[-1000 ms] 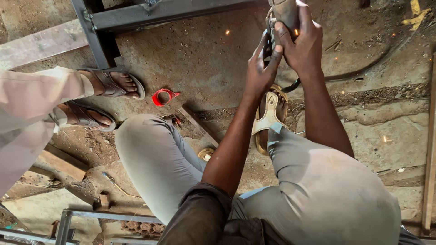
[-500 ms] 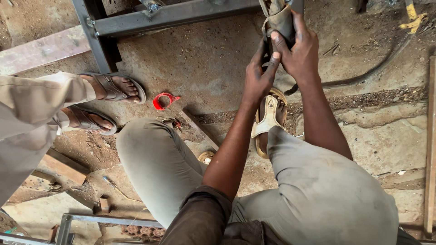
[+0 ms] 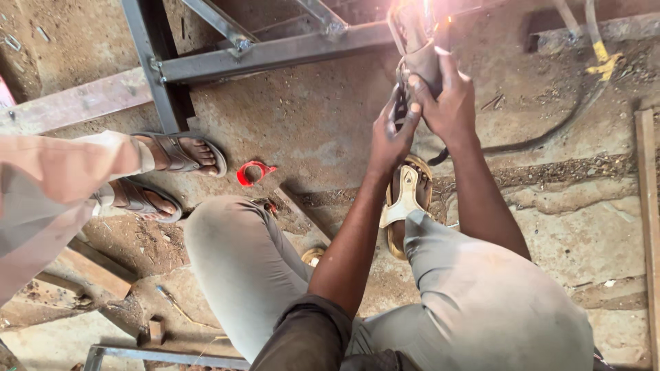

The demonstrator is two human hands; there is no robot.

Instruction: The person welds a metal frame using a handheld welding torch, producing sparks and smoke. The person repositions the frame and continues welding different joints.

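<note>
- Welding tool (image 3: 416,58), top centre of frame, wrapped by both hands; glare and sparks at its upper end against the grey steel bar (image 3: 275,53)
- Left hand (image 3: 392,134) clamped on the tool from below; right hand (image 3: 450,103) closed round its right side, fingers folded over
- Dark cable (image 3: 550,134) runs right from the hands across the dirt floor (image 3: 316,130)
- Steel frame: one upright post (image 3: 155,69), one bar, two diagonal braces
- One tan sandal (image 3: 405,203) under the wrists, lower centre; two brown sandals (image 3: 175,154) of another person, left edge
- One red ring-shaped scrap (image 3: 253,173), centre left
- No containers in view
</note>
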